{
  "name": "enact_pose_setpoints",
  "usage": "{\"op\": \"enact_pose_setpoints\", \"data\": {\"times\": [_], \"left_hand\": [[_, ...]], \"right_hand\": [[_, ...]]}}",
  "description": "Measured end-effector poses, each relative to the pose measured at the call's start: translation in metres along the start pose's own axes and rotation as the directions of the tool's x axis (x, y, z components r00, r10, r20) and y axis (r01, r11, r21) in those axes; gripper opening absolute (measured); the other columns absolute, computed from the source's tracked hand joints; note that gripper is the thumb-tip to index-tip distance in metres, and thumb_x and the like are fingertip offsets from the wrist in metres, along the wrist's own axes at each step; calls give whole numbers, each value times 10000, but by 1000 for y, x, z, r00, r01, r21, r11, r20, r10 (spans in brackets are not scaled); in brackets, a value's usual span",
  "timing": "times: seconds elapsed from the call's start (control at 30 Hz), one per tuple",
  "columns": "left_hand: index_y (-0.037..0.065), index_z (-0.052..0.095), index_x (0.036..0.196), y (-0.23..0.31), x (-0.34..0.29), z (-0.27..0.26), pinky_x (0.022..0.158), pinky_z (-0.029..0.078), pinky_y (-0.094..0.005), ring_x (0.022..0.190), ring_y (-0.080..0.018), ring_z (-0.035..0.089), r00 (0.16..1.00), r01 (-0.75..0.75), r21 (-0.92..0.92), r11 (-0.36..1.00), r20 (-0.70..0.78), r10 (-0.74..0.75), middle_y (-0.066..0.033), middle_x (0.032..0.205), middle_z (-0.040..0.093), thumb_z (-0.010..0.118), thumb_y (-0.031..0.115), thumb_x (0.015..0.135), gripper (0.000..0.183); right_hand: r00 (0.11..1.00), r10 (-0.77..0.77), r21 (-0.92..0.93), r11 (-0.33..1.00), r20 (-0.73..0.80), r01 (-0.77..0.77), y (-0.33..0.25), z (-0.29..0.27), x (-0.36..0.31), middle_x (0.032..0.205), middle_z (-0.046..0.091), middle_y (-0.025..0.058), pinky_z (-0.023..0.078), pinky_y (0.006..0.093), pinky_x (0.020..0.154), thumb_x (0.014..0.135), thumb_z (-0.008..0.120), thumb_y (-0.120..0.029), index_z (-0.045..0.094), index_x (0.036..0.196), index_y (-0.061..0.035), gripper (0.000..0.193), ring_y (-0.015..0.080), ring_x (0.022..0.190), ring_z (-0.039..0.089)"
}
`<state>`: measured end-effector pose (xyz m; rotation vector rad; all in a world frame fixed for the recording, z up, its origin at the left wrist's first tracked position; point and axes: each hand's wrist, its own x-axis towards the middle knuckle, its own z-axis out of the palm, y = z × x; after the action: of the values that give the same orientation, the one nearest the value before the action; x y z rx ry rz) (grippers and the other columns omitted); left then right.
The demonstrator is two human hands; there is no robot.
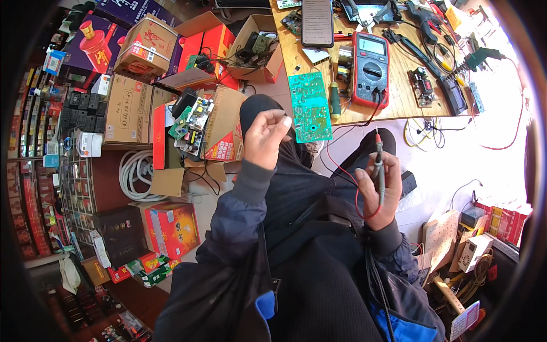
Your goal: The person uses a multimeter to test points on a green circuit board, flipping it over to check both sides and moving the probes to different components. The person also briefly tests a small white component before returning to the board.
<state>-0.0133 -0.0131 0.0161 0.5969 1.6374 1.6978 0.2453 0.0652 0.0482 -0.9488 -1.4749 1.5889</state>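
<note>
My right hand [380, 196] is closed around multimeter test probes [380, 171], held upright with a red-collared tip pointing up; a red lead loops below the fingers. Curled fingers and thumb close up my left hand [265, 137], just left of a green circuit board [310, 105]; whatever the fingers hold, if anything, is hidden. That board lies at the table's front edge, solder side up, its near end jutting past the edge. Beyond my right hand, a red and grey multimeter [371, 68] lies on the table with leads plugged in.
On the wooden table [399, 111] are a phone [317, 23], a green-handled screwdriver [334, 101], a small circuit board [421, 88] and a hot glue gun [481, 58]. Cartons [128, 108] and an open box of electronic parts [253, 48] stand at left. Loose cables [424, 132] hang below the table.
</note>
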Motion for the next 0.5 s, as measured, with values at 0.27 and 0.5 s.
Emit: {"op": "enact_pose_setpoints", "data": {"times": [0.27,0.5], "left_hand": [[16,668,1145,-18,39,14,741,578,-258,851,-90,697,995,95,-112,989,33,-92,-35,1005,725,735,203,1084,208],[3,634,1055,-15,44,19,764,493,-242,848,-53,607,990,142,-164,976,15,-141,-10,940,676,747,120,1045,163]], "right_hand": [[979,-164,-315,929,124,196,22,31,45,1012,653,104,569,341,793,843,947,-88,586,1283,-13,574,192,862,665],[955,-185,-395,879,233,267,21,56,61,1112,632,194,564,441,846,781,1005,-228,534,1315,7,750,380,960,675]]}}
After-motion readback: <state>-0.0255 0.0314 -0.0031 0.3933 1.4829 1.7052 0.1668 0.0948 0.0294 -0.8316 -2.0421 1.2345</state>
